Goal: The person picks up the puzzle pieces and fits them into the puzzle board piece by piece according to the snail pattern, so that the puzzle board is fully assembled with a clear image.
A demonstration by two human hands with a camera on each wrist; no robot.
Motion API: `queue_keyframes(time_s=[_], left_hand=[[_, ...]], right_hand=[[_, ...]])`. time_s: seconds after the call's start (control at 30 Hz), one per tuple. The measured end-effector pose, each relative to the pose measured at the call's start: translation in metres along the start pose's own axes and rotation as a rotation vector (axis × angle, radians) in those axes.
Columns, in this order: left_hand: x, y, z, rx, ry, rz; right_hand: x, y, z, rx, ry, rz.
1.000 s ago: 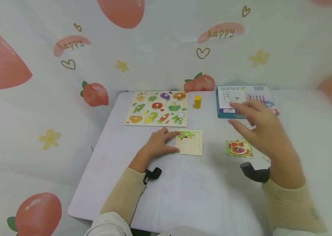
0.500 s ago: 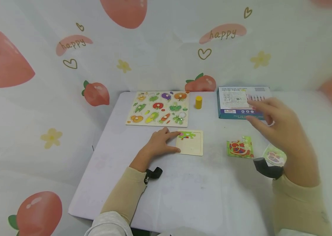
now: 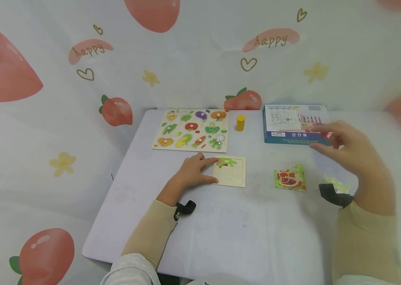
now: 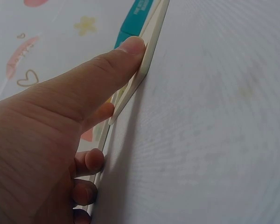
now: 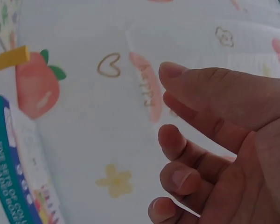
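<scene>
My left hand (image 3: 195, 172) lies at the left side of a small wooden puzzle tray (image 3: 230, 178), thumb and index finger spread and their tips on its edge. In the left wrist view the thumb (image 4: 107, 70) lies straight across the tray's edge. Green puzzle pieces (image 3: 227, 162) sit along the tray's top left, partly under the index fingertip. My right hand (image 3: 351, 148) is raised over the table's right side, fingers loosely bent and apart, with nothing between them. Below and left of it lies a patch of colourful puzzle pieces (image 3: 290, 178).
A vegetable peg puzzle (image 3: 191, 130) lies at the back left. Next to it stands a yellow cylinder (image 3: 240, 123). At the back right is a blue and white box (image 3: 282, 122). A pale green printed item (image 3: 335, 184) lies partly behind the right wrist camera.
My right hand has moved to the right, from over the box and the colourful pieces, staying empty. My left hand stays at the tray; the pieces have not moved.
</scene>
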State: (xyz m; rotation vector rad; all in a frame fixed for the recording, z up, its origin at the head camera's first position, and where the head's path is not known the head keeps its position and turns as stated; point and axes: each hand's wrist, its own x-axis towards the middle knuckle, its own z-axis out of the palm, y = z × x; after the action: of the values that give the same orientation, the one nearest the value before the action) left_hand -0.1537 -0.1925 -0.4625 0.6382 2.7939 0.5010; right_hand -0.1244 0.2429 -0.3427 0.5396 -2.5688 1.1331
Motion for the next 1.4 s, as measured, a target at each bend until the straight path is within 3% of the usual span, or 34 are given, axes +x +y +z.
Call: queue_keyframes(time_s=[0.13, 0.33, 0.67, 0.9, 1.13, 1.4], left_hand=[[0.0, -0.001, -0.002, -0.003, 0.007, 0.001], [0.0, 0.0, -0.003, -0.007, -0.005, -0.007], [0.0, 0.0, -0.002, -0.003, -0.006, -0.012], [0.001, 0.0, 0.001, 0.006, -0.009, -0.013], [0.001, 0.001, 0.001, 0.01, -0.005, -0.015], [0.001, 0.0, 0.0, 0.01, 0.002, 0.0]], right_hand=[[0.002, 0.016, 0.001, 0.037, -0.045, 0.104], [0.004, 0.039, 0.003, -0.057, -0.252, 0.296], [0.004, 0.077, 0.021, -0.025, -0.45, 0.359], [0.003, 0.082, 0.029, -0.018, -0.574, 0.469], [0.001, 0.086, 0.038, 0.022, -0.632, 0.434], [0.002, 0.083, 0.048, -0.009, -0.667, 0.496]])
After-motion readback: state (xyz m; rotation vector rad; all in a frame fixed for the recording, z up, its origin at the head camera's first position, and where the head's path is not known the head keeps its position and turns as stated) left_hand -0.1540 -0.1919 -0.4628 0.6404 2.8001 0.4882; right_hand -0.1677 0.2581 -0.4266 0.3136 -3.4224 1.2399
